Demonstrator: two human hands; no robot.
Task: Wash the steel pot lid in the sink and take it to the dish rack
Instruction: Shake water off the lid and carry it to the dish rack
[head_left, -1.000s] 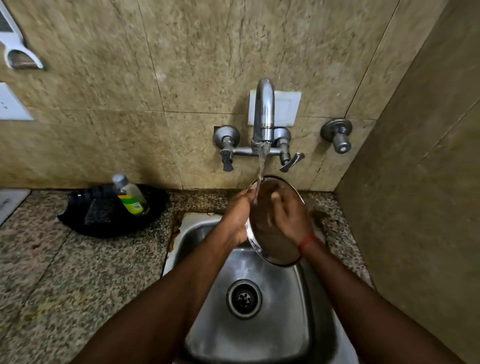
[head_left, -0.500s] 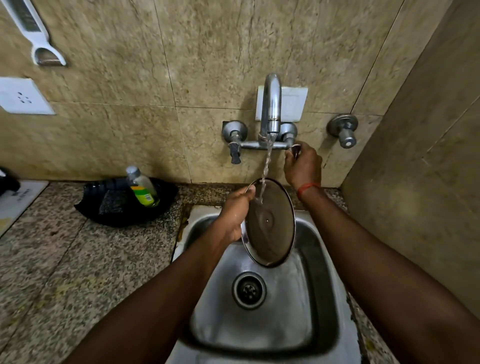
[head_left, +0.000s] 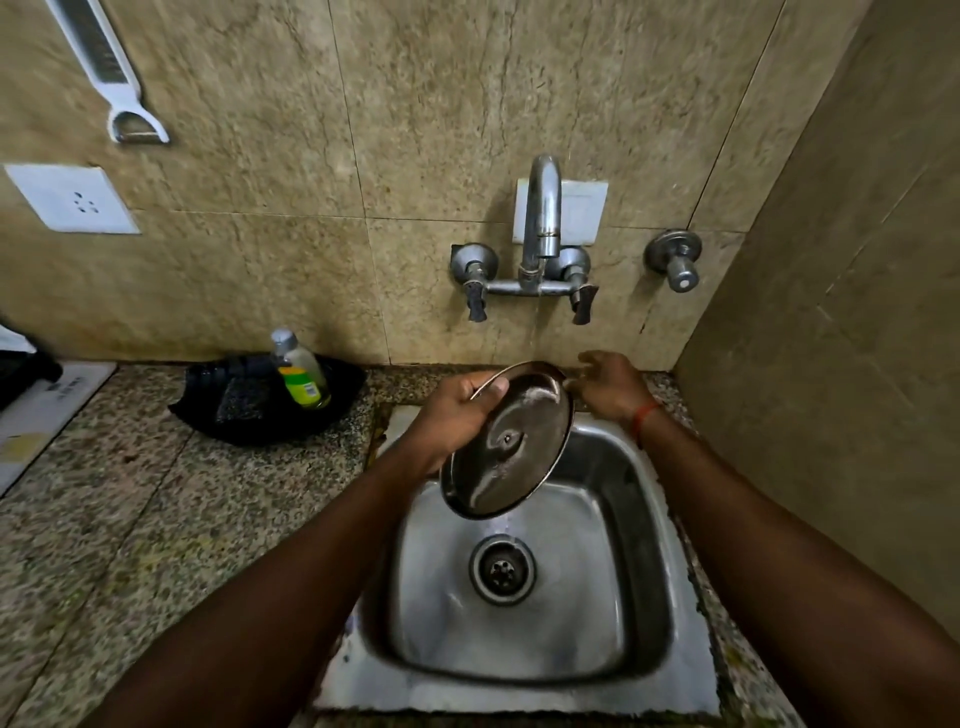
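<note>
A person stands at a small steel sink (head_left: 670, 582) set into a speckled stone table (head_left: 130, 519), the steel pot lid (head_left: 511, 441) held above the basin in the left hand (head_left: 457, 415). The left fingers (head_left: 496, 385) are closed on the lid's upper rim, thumb over the edge, so the disc hangs tilted with its hollow underside toward the viewer and its low edge above the drain (head_left: 502, 570); the tilt looks meant to let rinse water run off into the basin rather than onto the table. A wet streak shows below the lid, near the drain.

The right hand (head_left: 610, 384) is just beside the lid's upper right edge, fingers spread and holding nothing, between the lid and the tap (head_left: 540, 228). Whether it touches the rim cannot be told. Only a faint thread of water shows under the spout, with both tap handles (head_left: 582, 301) pointing down, which suggests the flow is off or nearly so.

On the table to the left, well apart from the sink, a black tray (head_left: 228, 410) keeps a soap bottle (head_left: 301, 374) and a scrub pad (head_left: 236, 405) within reach. A white peeler (head_left: 122, 93) hangs on the tiled wall above a wall socket (head_left: 72, 200).

Washing appears finished or close to it. No dish rack is in view, so the carry is not yet done, and a wet rim pinched in one hand could slip on the way.
</note>
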